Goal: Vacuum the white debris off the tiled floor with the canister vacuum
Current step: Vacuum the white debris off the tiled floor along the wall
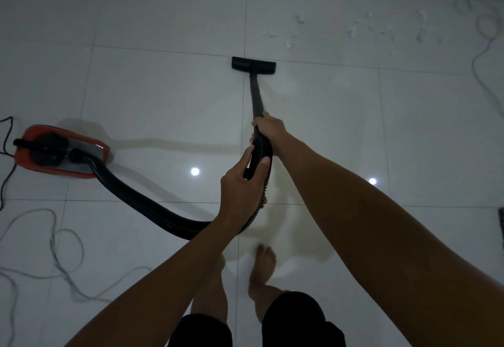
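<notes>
Both hands (pixel 268 131) on forward-pointing wand (pixel 255 95)

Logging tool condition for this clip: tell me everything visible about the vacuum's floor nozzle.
The floor nozzle is a flat, wide black head, seemingly plastic, lying flat on the white tiled floor near a grout line. A straight black wand joins its middle and runs back to the right hand. White debris lies just beyond it, not touching. Nothing else touches it.

Canister vacuum (pixel 61 153): red-orange body, black top fittings. Hose (pixel 152 210), wand (pixel 256 95) and floor head (pixel 253 65): black, hose ribbed. Floor tiles (pixel 163 95): glossy white, thin grey grid lines.
</notes>
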